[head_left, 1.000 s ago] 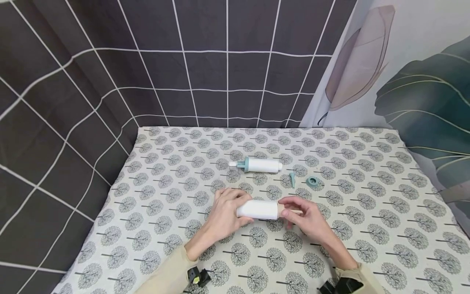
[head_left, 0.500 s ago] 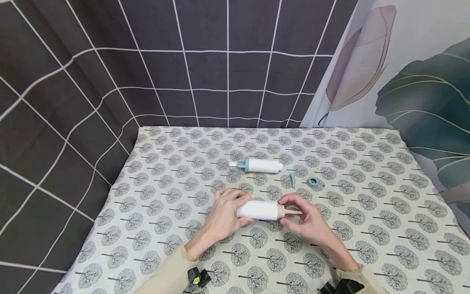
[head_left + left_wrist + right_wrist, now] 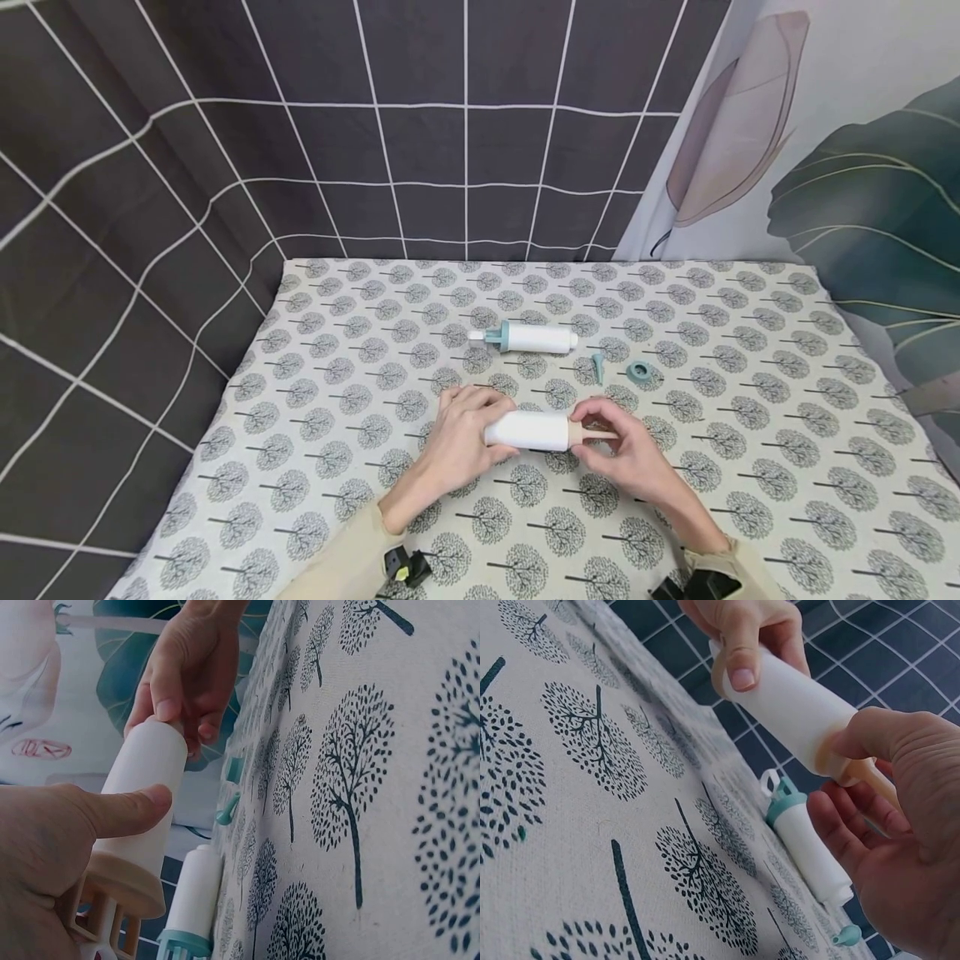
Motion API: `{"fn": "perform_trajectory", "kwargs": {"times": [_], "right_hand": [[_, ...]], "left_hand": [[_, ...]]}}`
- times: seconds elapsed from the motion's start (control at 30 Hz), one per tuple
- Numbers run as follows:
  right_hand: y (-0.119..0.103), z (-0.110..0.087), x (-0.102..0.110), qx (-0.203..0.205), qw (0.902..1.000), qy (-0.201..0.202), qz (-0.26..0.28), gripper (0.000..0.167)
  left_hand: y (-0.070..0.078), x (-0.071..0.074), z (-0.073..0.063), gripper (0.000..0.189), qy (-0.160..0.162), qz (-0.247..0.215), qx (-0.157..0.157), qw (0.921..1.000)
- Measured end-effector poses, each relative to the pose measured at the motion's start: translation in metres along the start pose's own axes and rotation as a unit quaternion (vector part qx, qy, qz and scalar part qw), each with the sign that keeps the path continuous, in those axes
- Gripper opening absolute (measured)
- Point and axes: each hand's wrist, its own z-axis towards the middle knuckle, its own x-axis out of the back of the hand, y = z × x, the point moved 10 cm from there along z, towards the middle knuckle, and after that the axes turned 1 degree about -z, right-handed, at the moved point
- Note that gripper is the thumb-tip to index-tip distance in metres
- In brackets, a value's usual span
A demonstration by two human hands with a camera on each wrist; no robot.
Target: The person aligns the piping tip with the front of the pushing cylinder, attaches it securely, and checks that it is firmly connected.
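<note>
In the head view my left hand (image 3: pixel 467 437) grips an icing syringe by its white barrel (image 3: pixel 527 431), which lies sideways just above the cloth. Its beige handle end (image 3: pixel 124 885) shows below the left thumb in the left wrist view. At the opposite end my right hand (image 3: pixel 624 448) pinches the beige collar (image 3: pixel 575 432) between thumb and fingers. A slim beige nozzle (image 3: pixel 599 434) sticks out of that collar toward the right palm. In the right wrist view the thumb presses on the collar and the other fingers curve beneath, partly hidden.
Beyond the hands lies a second icing syringe (image 3: pixel 538 337) with a white barrel and teal handle. To its right are a loose teal nozzle (image 3: pixel 597 367) and a teal ring (image 3: pixel 639 372). A tree-patterned cloth (image 3: pixel 360 467) covers the table; a dark gridded curtain (image 3: pixel 420 142) hangs behind.
The right thumb has shifted down to the collar's near side, showing more of the beige collar and nozzle. The left hand and barrel stay nearly still.
</note>
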Motion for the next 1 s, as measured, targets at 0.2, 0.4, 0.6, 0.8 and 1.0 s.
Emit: {"fn": "perform_trajectory", "kwargs": {"times": [0.2,0.4,0.6,0.8,1.0], "right_hand": [[0.004,0.0,0.002,-0.024,0.9996,0.011,-0.009,0.04],[0.008,-0.001,0.003,-0.045,0.9988,0.018,-0.005,0.036],[0.009,-0.001,0.003,-0.05,0.9986,0.018,0.002,0.03],[0.01,-0.001,0.004,-0.058,0.9981,0.02,0.002,0.026],[0.013,-0.002,0.004,-0.074,0.9971,0.02,0.004,0.027]], "left_hand": [[0.0,0.0,-0.001,0.047,-0.001,-0.002,0.004,1.0],[-0.001,0.0,0.0,0.048,-0.002,0.003,0.003,1.0],[-0.001,-0.001,0.0,0.048,-0.006,0.003,0.005,1.0],[-0.001,0.0,-0.001,0.048,-0.004,0.0,0.003,1.0],[-0.001,0.0,-0.001,0.049,0.0,0.0,-0.002,1.0]]}}
